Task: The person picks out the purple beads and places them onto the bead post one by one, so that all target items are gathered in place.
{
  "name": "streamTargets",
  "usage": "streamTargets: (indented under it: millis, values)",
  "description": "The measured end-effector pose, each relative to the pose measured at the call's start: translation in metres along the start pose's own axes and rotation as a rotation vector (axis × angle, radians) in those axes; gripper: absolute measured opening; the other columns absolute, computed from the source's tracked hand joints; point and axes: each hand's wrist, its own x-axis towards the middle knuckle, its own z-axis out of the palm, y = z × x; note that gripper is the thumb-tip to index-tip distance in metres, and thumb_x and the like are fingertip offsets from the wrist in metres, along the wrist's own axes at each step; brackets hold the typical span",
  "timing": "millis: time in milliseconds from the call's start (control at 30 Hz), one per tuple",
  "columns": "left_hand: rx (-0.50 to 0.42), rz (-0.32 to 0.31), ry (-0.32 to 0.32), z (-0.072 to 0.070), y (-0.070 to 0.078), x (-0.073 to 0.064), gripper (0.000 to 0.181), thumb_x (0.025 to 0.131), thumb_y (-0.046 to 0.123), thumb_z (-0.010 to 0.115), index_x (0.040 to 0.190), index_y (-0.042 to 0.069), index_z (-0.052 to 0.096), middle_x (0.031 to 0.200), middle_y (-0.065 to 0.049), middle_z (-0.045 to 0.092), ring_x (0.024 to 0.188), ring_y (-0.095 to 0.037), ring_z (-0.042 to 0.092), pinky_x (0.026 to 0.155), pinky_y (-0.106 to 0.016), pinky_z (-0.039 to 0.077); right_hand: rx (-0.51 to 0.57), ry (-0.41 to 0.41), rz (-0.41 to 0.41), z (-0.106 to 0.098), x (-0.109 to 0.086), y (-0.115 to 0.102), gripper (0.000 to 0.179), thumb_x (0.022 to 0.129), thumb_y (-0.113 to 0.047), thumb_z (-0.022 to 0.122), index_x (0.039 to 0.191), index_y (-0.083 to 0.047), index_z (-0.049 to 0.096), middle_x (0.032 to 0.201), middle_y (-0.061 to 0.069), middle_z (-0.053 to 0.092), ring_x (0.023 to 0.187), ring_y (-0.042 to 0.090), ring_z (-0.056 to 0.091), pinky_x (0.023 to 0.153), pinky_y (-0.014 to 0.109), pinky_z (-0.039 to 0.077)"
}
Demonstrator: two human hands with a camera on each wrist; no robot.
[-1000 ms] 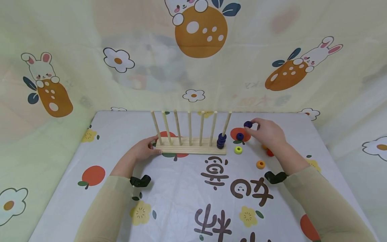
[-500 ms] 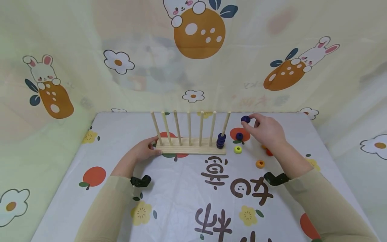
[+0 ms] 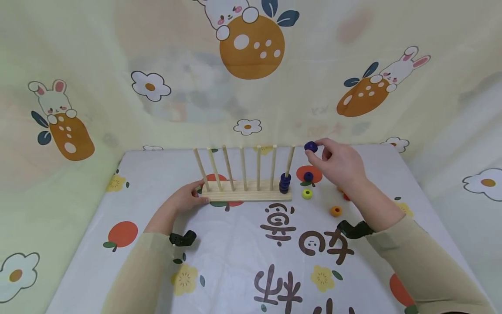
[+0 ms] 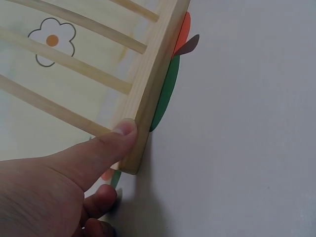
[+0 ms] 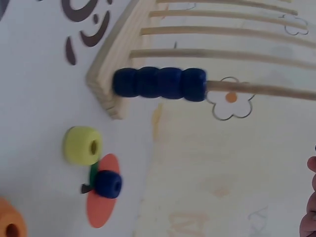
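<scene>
A wooden peg rack (image 3: 247,196) with several upright pegs stands near the back of the table. My left hand (image 3: 183,199) grips its left end, the thumb (image 4: 116,140) lying on the base in the left wrist view. Several dark blue beads (image 5: 158,83) are stacked on the rightmost peg. My right hand (image 3: 343,163) pinches another dark blue bead (image 3: 311,147) between thumb and fingers, just right of that peg's top and apart from it. In the right wrist view only some fingertips (image 5: 310,207) show at the edge; the held bead is out of sight there.
Right of the rack lie a loose dark blue bead (image 3: 308,176), a yellow-green bead (image 3: 307,194) and an orange bead (image 3: 335,211). A red bead (image 3: 346,197) is partly hidden by the right wrist. A patterned curtain (image 3: 188,104) hangs behind the table.
My right hand has risen and moved left with the dark blue bead, closer to the top of the rightmost peg. The left hand keeps its hold on the rack. The head view has shifted slightly.
</scene>
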Motion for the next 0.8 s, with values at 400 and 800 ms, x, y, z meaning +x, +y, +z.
streamTargets:
  millis: [400, 800]
  values:
    - [0.015, 0.007, 0.017, 0.001, 0.002, 0.0, 0.078, 0.09, 0.036, 0.073, 0.156, 0.021, 0.034, 0.099, -0.011, 0.051, 0.09, -0.024, 0.047, 0.074, -0.037, 0.036, 0.067, 0.084, -0.07, -0.007, -0.002, -0.023, 0.046, 0.095, -0.047, 0.06, 0.121, -0.009, 0.065, 0.069, 0.005, 0.054, 0.062, 0.024, 0.046, 0.057, 0.037, 0.036]
    - [0.009, 0.004, 0.017, 0.001, -0.001, -0.001, 0.078, 0.09, 0.036, 0.073, 0.156, 0.021, 0.034, 0.099, -0.011, 0.05, 0.09, -0.025, 0.047, 0.074, -0.037, 0.036, 0.052, 0.071, -0.082, 0.001, -0.001, -0.036, 0.046, 0.095, -0.046, 0.061, 0.122, -0.009, 0.065, 0.067, 0.004, 0.052, 0.061, 0.023, 0.046, 0.056, 0.036, 0.035]
